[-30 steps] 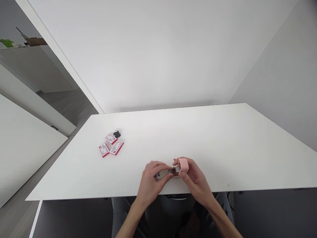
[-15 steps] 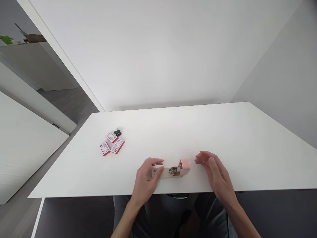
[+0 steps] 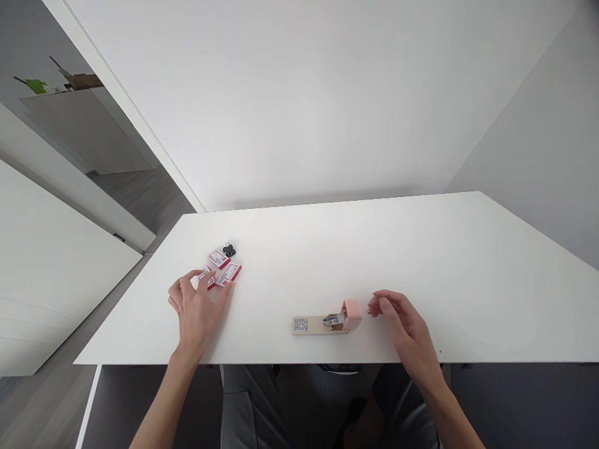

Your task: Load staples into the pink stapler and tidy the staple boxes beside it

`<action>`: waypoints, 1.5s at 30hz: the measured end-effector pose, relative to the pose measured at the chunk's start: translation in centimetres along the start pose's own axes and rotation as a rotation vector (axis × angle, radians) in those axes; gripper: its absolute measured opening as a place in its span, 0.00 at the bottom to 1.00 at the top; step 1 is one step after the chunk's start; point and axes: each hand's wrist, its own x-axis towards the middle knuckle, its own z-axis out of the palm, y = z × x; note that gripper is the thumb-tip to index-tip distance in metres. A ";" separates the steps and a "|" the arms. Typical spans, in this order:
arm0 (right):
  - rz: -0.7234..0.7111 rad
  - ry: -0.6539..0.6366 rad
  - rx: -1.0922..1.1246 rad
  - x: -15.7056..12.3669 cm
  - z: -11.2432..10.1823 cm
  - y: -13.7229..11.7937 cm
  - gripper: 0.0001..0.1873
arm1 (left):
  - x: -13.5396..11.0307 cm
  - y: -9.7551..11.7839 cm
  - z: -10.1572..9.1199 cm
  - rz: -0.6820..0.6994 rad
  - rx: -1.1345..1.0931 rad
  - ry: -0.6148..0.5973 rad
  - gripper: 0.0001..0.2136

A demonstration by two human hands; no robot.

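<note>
A pink stapler [image 3: 327,321] lies swung open on the white table [image 3: 421,262], its pink top standing up at the right end. My right hand [image 3: 402,324] hovers just right of it, fingers loosely curled and apart, holding nothing. My left hand [image 3: 199,305] is out to the left with fingers spread, its fingertips over the nearest of three small red-and-white staple boxes [image 3: 224,269]. A small black clip [image 3: 229,251] lies just behind the boxes.
The table's near edge runs just below the stapler and both hands. A white wall stands behind the table. At left are a white panel and a shelf [image 3: 75,106] with a cardboard box and something green on it.
Both hands let go of the stapler, which now lies on the table. My left hand swung left to the staple boxes. My right hand drew back a little to the right.
</note>
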 end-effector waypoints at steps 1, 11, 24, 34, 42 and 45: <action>0.001 -0.001 -0.002 0.0 0.0 0.0 0.18 | 0.1 0.1 -0.1 0.013 0.027 0.006 0.21; -0.015 -0.005 -0.007 0.0 0.0 0.3 0.19 | -0.8 1.7 -0.7 0.077 -0.120 -0.021 0.17; -0.142 0.215 -0.028 -4.9 0.4 -1.9 0.12 | -10.0 5.2 -5.5 0.106 -0.652 -0.409 0.17; -0.164 -0.331 0.109 -10.5 4.1 -3.1 0.16 | -12.9 8.0 -7.0 0.238 -0.767 -0.477 0.16; 0.040 -0.361 0.234 -10.3 4.0 -4.0 0.19 | -12.6 8.9 -8.0 0.355 -0.746 -0.516 0.16; 0.090 -0.375 0.246 -10.2 4.0 -4.2 0.20 | -12.3 9.2 -8.3 0.391 -0.720 -0.511 0.18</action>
